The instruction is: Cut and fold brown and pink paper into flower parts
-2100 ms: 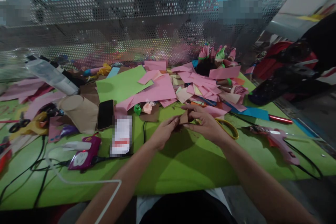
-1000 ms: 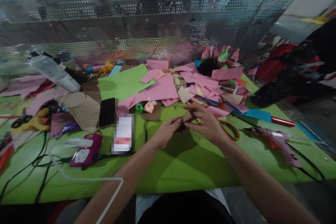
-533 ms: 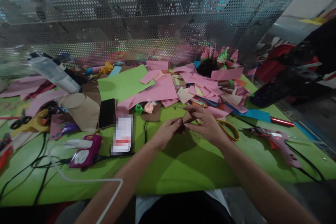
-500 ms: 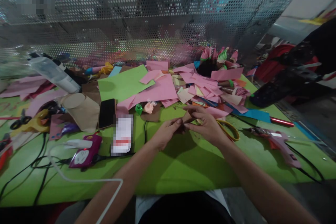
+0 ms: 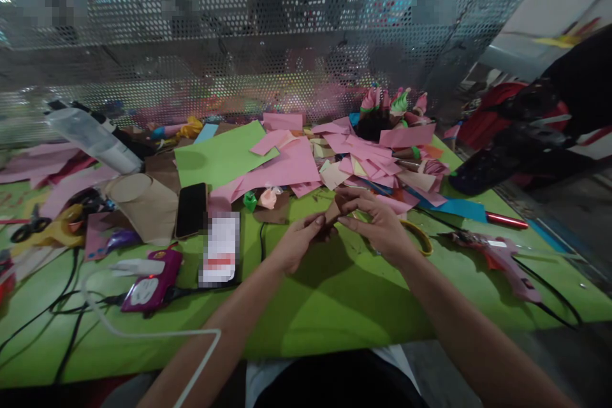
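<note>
A small piece of brown paper [image 5: 333,210], seemingly rolled or folded, is held up above the middle of the green table. My left hand [image 5: 303,239] pinches its lower part between thumb and fingers. The fingers of my right hand [image 5: 377,223] curl round its upper right side, with the thumb just below. Dark fingertips and shadow hide the paper's lower end. Just behind my right hand lies a yellow ring-shaped roll [image 5: 423,237], partly covered by it. A pink glue gun [image 5: 502,258] rests farther right.
Pink paper pieces [image 5: 291,162] and a green sheet [image 5: 224,156] are heaped at the back of the green table [image 5: 335,312]. A black phone [image 5: 191,210], brown paper roll [image 5: 148,207], purple power socket [image 5: 152,282] with cables, and scissors [image 5: 33,224] lie left. A perforated metal panel [image 5: 287,32] stands behind.
The fingers of my right hand have opened slightly and shifted, so more of the brown paper shows. My left hand keeps its pinch. The whole view has shifted a little.
</note>
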### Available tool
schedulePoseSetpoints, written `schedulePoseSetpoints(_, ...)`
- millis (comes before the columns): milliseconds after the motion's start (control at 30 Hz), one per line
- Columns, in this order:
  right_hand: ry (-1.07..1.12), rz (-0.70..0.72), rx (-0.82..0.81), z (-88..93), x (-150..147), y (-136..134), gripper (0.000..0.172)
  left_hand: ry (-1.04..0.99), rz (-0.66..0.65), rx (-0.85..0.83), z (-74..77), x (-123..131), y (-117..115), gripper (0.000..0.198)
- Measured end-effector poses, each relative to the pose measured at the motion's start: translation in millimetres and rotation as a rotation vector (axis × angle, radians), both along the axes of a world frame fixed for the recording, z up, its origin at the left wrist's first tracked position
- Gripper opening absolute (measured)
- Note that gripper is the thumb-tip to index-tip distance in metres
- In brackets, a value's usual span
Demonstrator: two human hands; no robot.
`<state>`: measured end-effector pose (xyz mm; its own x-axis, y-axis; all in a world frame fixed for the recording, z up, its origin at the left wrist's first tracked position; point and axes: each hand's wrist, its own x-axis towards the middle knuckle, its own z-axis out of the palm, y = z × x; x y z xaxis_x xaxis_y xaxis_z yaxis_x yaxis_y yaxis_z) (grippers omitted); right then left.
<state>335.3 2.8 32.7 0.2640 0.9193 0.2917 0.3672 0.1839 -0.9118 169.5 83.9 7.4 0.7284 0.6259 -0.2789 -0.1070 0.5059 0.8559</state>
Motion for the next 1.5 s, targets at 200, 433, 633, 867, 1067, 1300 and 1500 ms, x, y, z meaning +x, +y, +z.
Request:
schedulePoseSetpoints(200,-0.002,0.015,0.008,1.6,1.0,-1.1,0.005,-0.007,-0.012,0.006,0.3,-1.6,1.2,0.058)
schedulePoseSetpoints(433,-0.114,0.017,0.029,1.8,0.7,-1.9,0.004,-0.027,-0.067,0.031,0.0,-3.2,0.7,0.056)
schedulePoseSetpoints(633,-0.176,0.057,0.067,-0.7,-2.2,-1.1,0.005,0.041,-0.087,0.115,0.2,-4.5,0.9,0.058)
schedulePoseSetpoints(867,-0.188,0.085,0.082,0.1,-2.0,-1.0,0.006,0.069,-0.069,0.123,-3.7,-3.6,1.7,0.062)
schedulePoseSetpoints(1067,-0.204,0.073,0.065,0.1,-3.3,-1.0,0.008,0.043,-0.038,0.109,-3.6,-2.7,-0.9,0.059)
schedulePoseSetpoints(1300,-0.189,0.063,0.047,1.9,-4.8,-1.5,0.013,0.046,-0.046,0.119,1.1,-2.0,-3.9,0.059)
schedulePoseSetpoints(1500,-0.223,0.092,0.031,2.7,-4.0,-1.6,0.012,0.059,-0.038,0.116,0.6,-1.6,-2.7,0.059)
